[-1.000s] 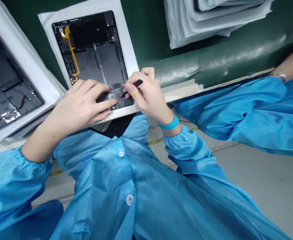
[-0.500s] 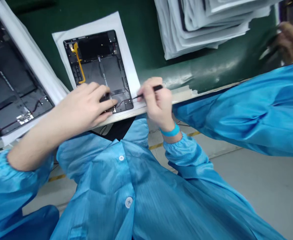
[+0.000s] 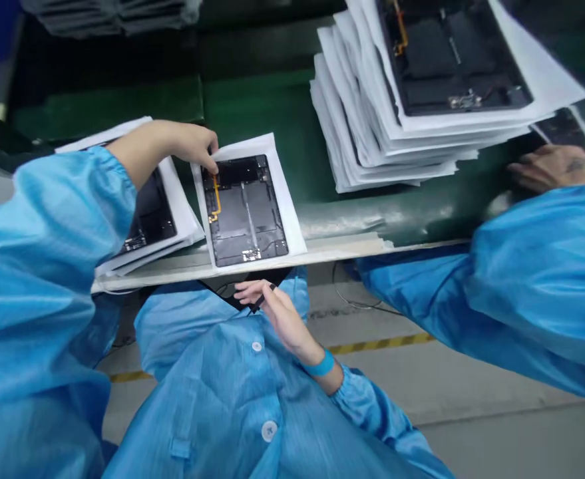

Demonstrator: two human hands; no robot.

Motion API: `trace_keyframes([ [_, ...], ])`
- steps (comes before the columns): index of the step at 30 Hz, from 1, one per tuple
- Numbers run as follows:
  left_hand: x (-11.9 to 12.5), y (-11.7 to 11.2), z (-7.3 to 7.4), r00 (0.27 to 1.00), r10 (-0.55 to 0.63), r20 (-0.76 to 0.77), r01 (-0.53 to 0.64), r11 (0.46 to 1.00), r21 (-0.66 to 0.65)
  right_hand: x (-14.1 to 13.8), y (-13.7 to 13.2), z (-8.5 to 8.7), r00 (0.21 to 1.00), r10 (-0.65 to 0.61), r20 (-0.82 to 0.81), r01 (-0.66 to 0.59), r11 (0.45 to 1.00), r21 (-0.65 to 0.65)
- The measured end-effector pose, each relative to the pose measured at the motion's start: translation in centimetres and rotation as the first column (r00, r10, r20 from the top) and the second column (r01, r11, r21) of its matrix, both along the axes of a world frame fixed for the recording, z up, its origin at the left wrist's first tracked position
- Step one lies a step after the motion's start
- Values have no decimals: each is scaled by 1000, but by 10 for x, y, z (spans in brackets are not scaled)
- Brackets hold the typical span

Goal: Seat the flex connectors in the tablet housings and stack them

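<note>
An opened tablet housing lies face down on a white paper sheet, showing dark panels and an orange flex cable. My left hand reaches over the sheet's top edge, its fingertips pinching the paper just above the tablet. My right hand has left the bench and sits in front of my blue smock, gripping a thin black spudger. Under my left forearm lies a second tablet on its own white paper, partly hidden.
A tall stack of white sheets carries another open tablet on a green belt. A co-worker's hand and blue sleeve are at the right. Below the pale bench edge is grey floor.
The view has swung, bringing the stack into full sight. My left hand has moved from the tablet's lower end to the sheet's top edge. My right hand has pulled back toward my chest with the spudger.
</note>
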State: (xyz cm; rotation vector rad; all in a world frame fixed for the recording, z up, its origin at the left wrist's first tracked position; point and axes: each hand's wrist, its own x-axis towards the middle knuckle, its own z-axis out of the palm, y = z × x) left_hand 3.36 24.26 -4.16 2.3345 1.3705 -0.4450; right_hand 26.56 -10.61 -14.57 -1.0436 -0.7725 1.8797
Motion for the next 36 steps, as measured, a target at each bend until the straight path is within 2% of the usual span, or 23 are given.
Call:
trace_keyframes([
  [3,1,-16,12,993,102,-55,-108,987,-122,0,4,-2,996,-67,-57,62,995,-80],
  [8,6,-50,48,943,251,219,-185,942,-281,4,11,0,970,-231,-76,223,970,-97],
  [11,-1,-67,72,883,328,335,-179,897,-405,9,7,13,955,-271,-121,253,956,-145],
  [14,-31,-85,97,835,380,398,-153,855,-496,13,-4,34,964,-225,-138,182,945,-272],
  [16,-66,-96,109,810,410,419,-152,838,-525,11,-12,47,975,-170,-141,117,939,-324],
  [18,-110,-106,115,778,477,409,-223,818,-530,2,-17,56,981,-75,-178,17,952,-306],
  [20,-155,-111,112,716,593,370,-371,771,-518,-16,-13,59,974,22,-226,-73,972,-224],
  [23,-206,-107,96,687,652,320,-498,743,-447,-50,6,55,957,106,-271,-137,986,-98],
  [25,-223,-99,82,722,643,257,-560,760,-330,-67,22,52,950,146,-275,-165,985,-48],
  [27,-228,-90,71,760,617,204,-583,787,-202,-74,36,50,947,210,-241,-215,977,8],
  [29,-227,-82,64,821,543,174,-542,838,-57,-72,48,50,950,271,-158,-259,962,89],
  [31,-224,-77,59,887,442,136,-459,879,133,-64,59,51,961,274,-29,-263,945,193],
  [33,-220,-75,55,934,349,74,-355,889,291,-57,74,51,974,182,135,-216,926,311],
  [36,-216,-74,52,963,265,-43,-239,921,308,-55,108,50,926,-32,377,-168,858,485],
])
